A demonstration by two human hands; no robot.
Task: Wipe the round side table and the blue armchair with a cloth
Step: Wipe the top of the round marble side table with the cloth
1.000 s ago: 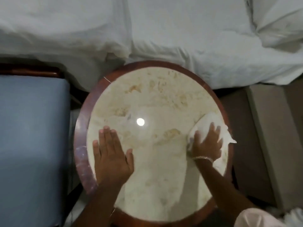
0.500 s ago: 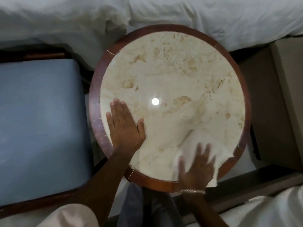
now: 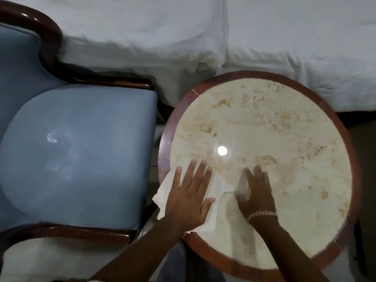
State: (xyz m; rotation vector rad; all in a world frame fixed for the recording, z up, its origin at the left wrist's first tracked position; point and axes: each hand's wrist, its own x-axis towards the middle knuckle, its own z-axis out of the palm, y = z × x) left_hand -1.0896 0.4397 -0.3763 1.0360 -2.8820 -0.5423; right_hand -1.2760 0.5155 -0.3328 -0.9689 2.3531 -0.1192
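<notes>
The round side table [image 3: 284,129] has a cream marble top with a reddish wooden rim and fills the right half of the view. A white cloth [image 3: 218,190] lies at its near left edge, partly hanging over the rim. My left hand [image 3: 189,196] presses flat on the cloth with fingers spread. My right hand [image 3: 257,192], wearing a bracelet, lies flat on the marble just right of the cloth, blurred, its fingers at the cloth's right corner. The blue armchair [image 3: 81,155] stands directly left of the table, its seat bare.
A bed with white sheets [image 3: 203,37] runs along the far side, touching the table's far rim. The armchair's dark wooden arms [image 3: 71,233] frame its seat. A narrow gap separates chair and table. Dark floor [image 3: 364,139] shows at the right.
The cloth swept from the table's right side along the near edge to the left edge. It is now under my left hand, with the right hand beside it. The view shifted left.
</notes>
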